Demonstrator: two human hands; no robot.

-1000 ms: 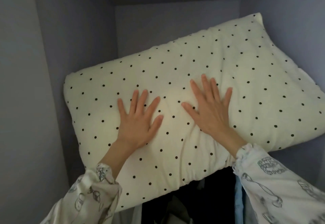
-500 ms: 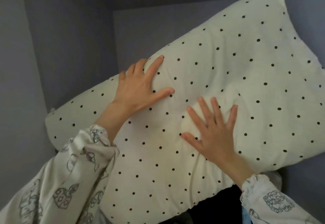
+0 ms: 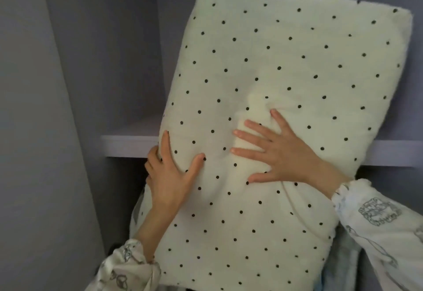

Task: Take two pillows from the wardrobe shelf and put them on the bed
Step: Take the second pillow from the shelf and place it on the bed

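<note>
The pillow stood tilted toward one o'clock, half off the shelf; the left hand gripped its edge with curled fingers, while the right hand pressed it with spread fingers, likely steadying it.

Both arms wear loose white sleeves printed with grey line drawings (cuffs gathered into small frills).

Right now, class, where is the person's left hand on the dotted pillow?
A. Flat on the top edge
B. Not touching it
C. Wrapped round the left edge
C: the left hand curls round the pillow's left edge, fingers behind and thumb in front.
</note>
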